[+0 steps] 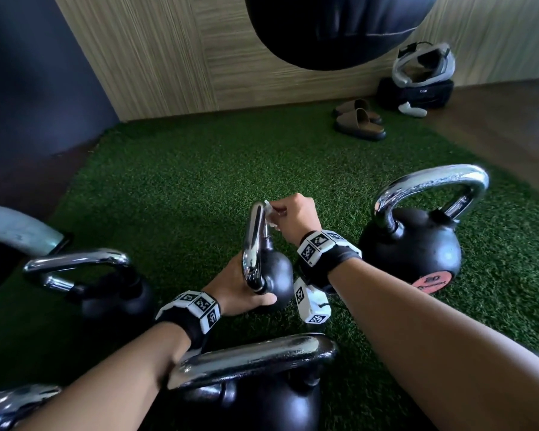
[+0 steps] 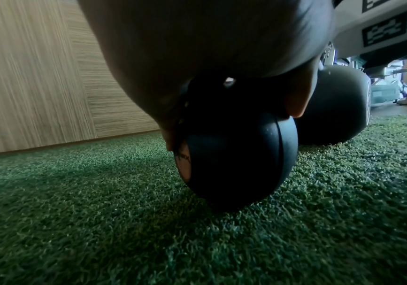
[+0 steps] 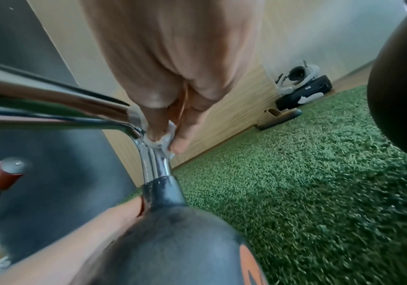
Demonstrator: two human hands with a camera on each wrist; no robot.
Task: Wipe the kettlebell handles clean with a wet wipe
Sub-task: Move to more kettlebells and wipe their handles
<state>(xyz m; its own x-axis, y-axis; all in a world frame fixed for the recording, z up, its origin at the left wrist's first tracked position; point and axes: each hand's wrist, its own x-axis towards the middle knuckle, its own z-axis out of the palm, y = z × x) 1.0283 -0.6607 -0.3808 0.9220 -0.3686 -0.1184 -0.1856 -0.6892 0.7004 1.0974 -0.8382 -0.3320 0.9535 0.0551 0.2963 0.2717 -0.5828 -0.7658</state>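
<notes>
A small black kettlebell with a chrome handle stands on green turf in the middle of the head view. My left hand grips it low down, where the handle meets the ball; the left wrist view shows the ball under my palm. My right hand pinches a small white wet wipe against the far top of the handle. In the right wrist view the wipe sits between thumb and fingers on the chrome bend.
A larger kettlebell stands to the right, another to the left, and one close in front under my left forearm. Brown slippers and a black bag lie by the wooden wall. A punching bag hangs overhead.
</notes>
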